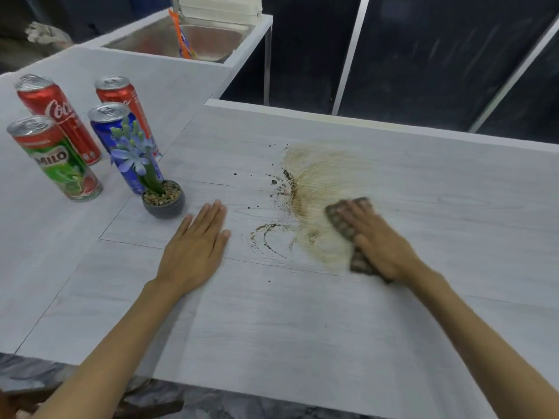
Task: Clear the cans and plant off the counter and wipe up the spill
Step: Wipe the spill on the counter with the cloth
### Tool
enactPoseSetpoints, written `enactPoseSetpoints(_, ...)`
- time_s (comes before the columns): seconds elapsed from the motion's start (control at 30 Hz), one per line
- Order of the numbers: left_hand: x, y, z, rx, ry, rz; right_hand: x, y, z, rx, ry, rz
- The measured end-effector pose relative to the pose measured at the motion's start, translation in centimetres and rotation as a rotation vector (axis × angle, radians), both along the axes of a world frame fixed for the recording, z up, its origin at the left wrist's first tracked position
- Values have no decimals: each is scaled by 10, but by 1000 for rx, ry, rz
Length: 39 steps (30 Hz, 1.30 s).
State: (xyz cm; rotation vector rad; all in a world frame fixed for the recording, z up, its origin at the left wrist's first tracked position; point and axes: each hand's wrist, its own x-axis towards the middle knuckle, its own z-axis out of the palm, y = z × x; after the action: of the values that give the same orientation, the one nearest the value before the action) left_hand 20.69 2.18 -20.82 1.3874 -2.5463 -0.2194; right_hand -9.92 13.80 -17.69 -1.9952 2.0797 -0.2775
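Observation:
A brown spill [314, 182] with dark crumbs is smeared across the middle of the pale counter [272, 322]. My right hand [378, 240] presses a brown cloth [344, 222] flat onto the smear's lower right part. My left hand [196, 252] lies flat and open on the counter, left of the spill. At the far left stand several cans: a green Milo can [57, 158], two red cola cans [57, 116] [124, 98] and a blue can [121, 140]. A small potted plant [160, 195] with blue flowers stands just in front of the blue can.
A steel sink [181, 37] lies at the back left with an orange packet [183, 37] leaning in it and a white rack [220, 7] behind. The counter's far edge [363, 119] drops to dark panels. Its near edge runs along the bottom.

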Motion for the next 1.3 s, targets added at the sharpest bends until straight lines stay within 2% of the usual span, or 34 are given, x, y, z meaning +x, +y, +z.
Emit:
enactPoseSetpoints(0.1, -1, 0, 0, 5, 13, -3, -10, -38, -6, 31, 157, -156)
enactPoseSetpoints(0.17, -1, 1, 0, 4, 26, -5, 22, -67, -13, 23, 218, -165)
enactPoseSetpoints(0.23, 0, 1, 0, 5, 29, -10, 69, -77, -19, -15, 193, -105)
enactPoseSetpoints(0.33, 1, 0, 1, 3, 27, -18, 104, -38, -18, -30, 53, 27)
enactPoseSetpoints(0.43, 2, -1, 0, 8, 24, -20, 74, 10, -10, -59, -18, 110)
enactPoseSetpoints(0.5, 1, -1, -1, 0, 20, -19, 34, 15, -6, -37, -10, 16)
enactPoseSetpoints(0.57, 1, -1, -2, -10, 17, -12, 3, -7, -7, 23, 78, -111)
enactPoseSetpoints(0.63, 0, 0, -2, -13, 13, -5, -1, -47, -15, 34, 195, -150)
enactPoseSetpoints(0.77, 0, -1, -2, -12, 16, 0, 72, -102, -27, -25, 183, -130)
enactPoseSetpoints(0.9, 1, 0, -3, -15, 28, 6, 119, -40, -18, -46, 68, 100)
enactPoseSetpoints(0.97, 1, 0, -3, -18, 34, 4, 99, -2, -12, -65, 1, 172)
enactPoseSetpoints(1.03, 1, 0, -3, -13, 41, 6, 55, 4, -7, -74, -19, 128)
enactPoseSetpoints(1.17, -1, 0, -1, -12, 29, 21, -3, -64, -9, 12, 146, -69)
enactPoseSetpoints(1.27, -1, 0, 0, -5, 26, 32, 42, -114, -15, -17, 124, -134)
enactPoseSetpoints(1.3, -1, 0, 1, -2, 23, 37, 65, -115, -17, -23, 120, -92)
